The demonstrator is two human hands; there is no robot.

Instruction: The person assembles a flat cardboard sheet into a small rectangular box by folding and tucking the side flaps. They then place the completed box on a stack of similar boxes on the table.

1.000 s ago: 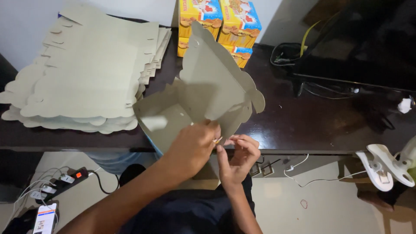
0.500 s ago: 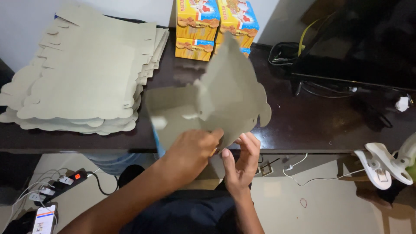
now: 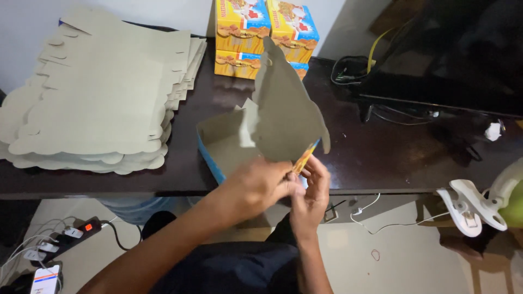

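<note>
A half-folded grey cardboard box with a blue printed outside [image 3: 261, 130] sits at the near edge of the dark counter [image 3: 381, 158], its tall flap rising away from the person. Both hands, left [image 3: 256, 188] and right [image 3: 311, 190], pinch its near corner, equally close.

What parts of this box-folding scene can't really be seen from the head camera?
- Fingertips of the left hand: hidden behind the cardboard box in its grip.
- Box's printed outside: turned away, only a coloured edge shows.
- Right hand palm: faces away.
- Phone: cut off by the bottom edge.
- White clamp: cut off at the right.
</note>
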